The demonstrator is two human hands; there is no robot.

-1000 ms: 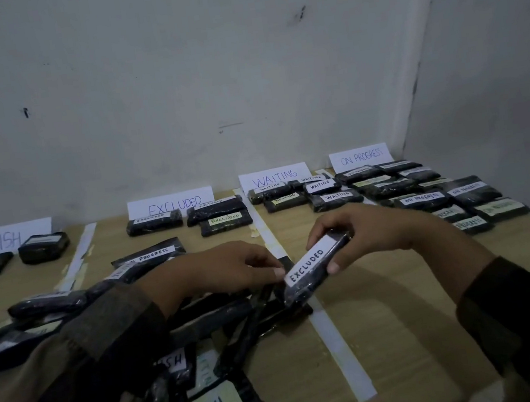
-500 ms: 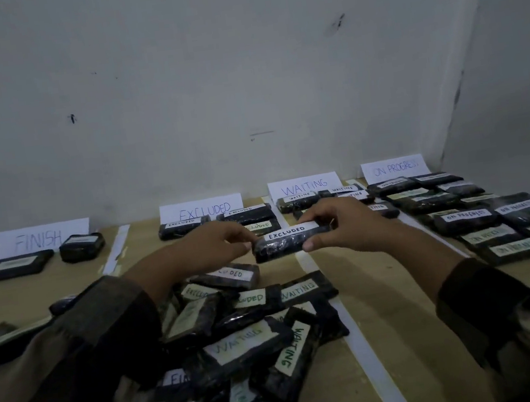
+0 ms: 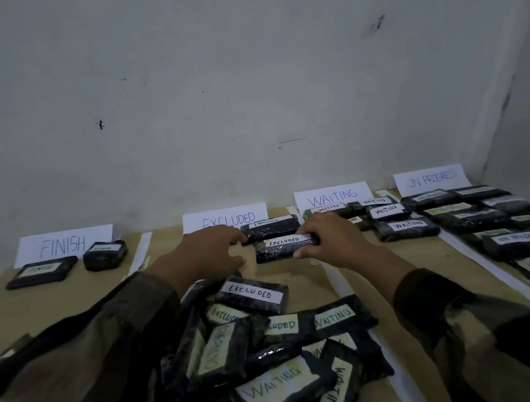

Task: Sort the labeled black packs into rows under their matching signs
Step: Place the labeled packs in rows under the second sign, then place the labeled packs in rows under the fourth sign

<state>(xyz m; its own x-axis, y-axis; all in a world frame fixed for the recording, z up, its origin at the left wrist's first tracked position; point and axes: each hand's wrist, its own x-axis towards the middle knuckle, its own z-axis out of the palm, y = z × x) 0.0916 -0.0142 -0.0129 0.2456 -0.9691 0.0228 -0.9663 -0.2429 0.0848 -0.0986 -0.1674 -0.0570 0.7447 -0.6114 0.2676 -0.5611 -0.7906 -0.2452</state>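
A black pack labeled EXCLUDED (image 3: 280,248) lies on the wooden table (image 3: 68,301) under the EXCLUDED sign (image 3: 225,220), just in front of another EXCLUDED pack (image 3: 270,227). My right hand (image 3: 327,239) grips its right end, fingers curled over the top and thumb on the near side. My left hand (image 3: 208,255) is at its left end with fingers spread; I cannot tell whether it touches the pack. A heap of unsorted labeled packs (image 3: 270,352) lies in front of me.
Signs FINISH (image 3: 64,246), WAITING (image 3: 332,197) and ON PROGRESS (image 3: 432,178) lean on the back wall. Two packs (image 3: 42,272) lie under FINISH, several under WAITING (image 3: 394,217) and ON PROGRESS (image 3: 495,221). White tape strips (image 3: 341,278) divide the columns. A side wall closes the right.
Both hands carried the EXCLUDED pack from above the heap forward to the table under the EXCLUDED sign. The left hand's fingers have spread off its left end.
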